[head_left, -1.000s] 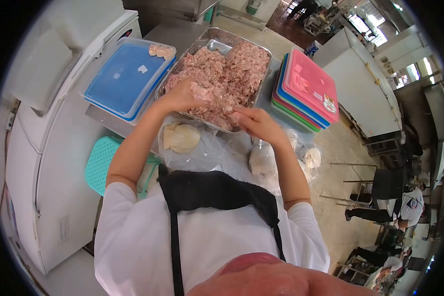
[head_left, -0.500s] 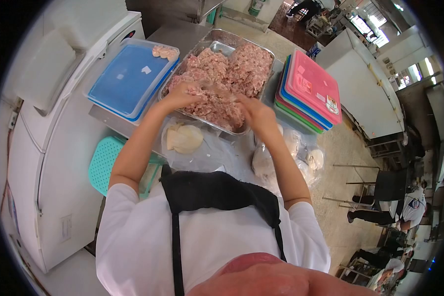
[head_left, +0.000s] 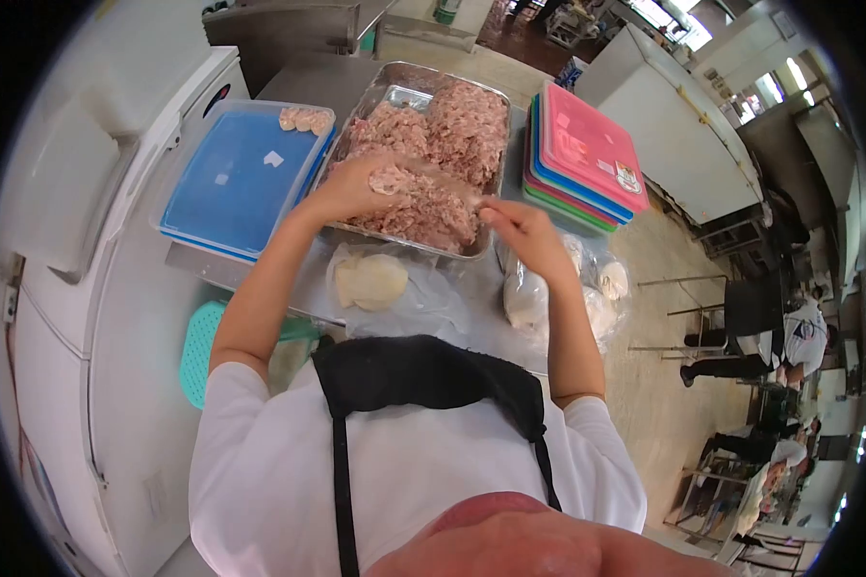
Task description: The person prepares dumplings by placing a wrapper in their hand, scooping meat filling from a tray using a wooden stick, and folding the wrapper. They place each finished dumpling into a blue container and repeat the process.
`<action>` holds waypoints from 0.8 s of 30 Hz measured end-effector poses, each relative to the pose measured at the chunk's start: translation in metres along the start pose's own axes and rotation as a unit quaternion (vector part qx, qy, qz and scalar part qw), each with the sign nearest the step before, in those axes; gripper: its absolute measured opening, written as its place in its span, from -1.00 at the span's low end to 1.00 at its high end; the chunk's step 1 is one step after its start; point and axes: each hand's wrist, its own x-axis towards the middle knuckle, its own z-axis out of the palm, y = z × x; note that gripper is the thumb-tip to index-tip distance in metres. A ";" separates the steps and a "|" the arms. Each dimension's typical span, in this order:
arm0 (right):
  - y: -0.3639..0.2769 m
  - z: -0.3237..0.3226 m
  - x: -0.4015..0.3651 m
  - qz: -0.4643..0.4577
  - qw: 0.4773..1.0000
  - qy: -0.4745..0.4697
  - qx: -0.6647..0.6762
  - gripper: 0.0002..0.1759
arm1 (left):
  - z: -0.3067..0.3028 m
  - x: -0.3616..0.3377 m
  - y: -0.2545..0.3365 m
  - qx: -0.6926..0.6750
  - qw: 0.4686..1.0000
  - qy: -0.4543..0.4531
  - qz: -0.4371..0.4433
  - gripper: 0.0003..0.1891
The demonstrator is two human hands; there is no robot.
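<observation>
Steel worktable (head_left: 298, 77) in a busy commercial kitchen, with white chest freezers (head_left: 115, 288) to the left and other workers seated far off at right. Metal tray (head_left: 409, 96) heaped with minced meat (head_left: 452, 125) stands mid-table, between a blue-lidded container (head_left: 241, 173) and a stack of coloured lids (head_left: 587, 154). Left hand (head_left: 351, 192) is cupped over the near part of the tray, fingers curled around a portion of mince (head_left: 394, 180); whether a wrapper lies beneath it cannot be told. Right hand (head_left: 522, 236) sits just beside the tray's near right corner, fingertips (head_left: 489, 213) drawn into a pinch; what they grip is too small to identify. Round dough wrappers (head_left: 370, 281) lie on clear plastic just below the tray, with bagged ones (head_left: 527, 300) under the right wrist. Assessment: the portion is best held small and centred in the cupped palm and worked above the tray, so that loose meat drops back in, with meat-soiled fingers clear of the wrapper stack.
</observation>
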 end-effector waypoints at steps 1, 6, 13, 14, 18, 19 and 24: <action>-0.007 0.016 0.003 -0.027 1.000 -0.009 -0.007 -0.65 | -0.004 0.005 -0.001 -0.011 0.999 -0.041 -0.023 -0.36; -0.027 0.018 0.016 -0.058 0.992 -0.021 -0.106 -0.70 | -0.010 0.015 -0.032 0.044 0.997 -0.007 0.058 -0.49; -0.073 0.034 0.019 -0.029 0.978 0.052 -0.200 -0.69 | -0.044 0.015 -0.029 -0.064 0.998 -0.028 -0.008 -0.53; -0.079 0.020 0.021 -0.013 0.977 0.043 -0.206 -0.68 | -0.048 0.012 -0.030 -0.058 0.998 -0.018 -0.002 -0.51; -0.104 0.015 0.028 -0.022 0.993 0.062 -0.101 -0.65 | -0.064 0.009 -0.039 -0.035 0.999 0.002 0.037 -0.45; -0.103 0.027 0.032 -0.032 0.990 0.064 -0.117 -0.64 | -0.066 0.011 -0.044 -0.033 0.998 0.003 0.050 -0.45; -0.073 0.083 0.053 0.024 0.992 0.025 -0.118 -0.66 | -0.098 0.010 -0.043 -0.035 0.998 -0.029 -0.031 -0.39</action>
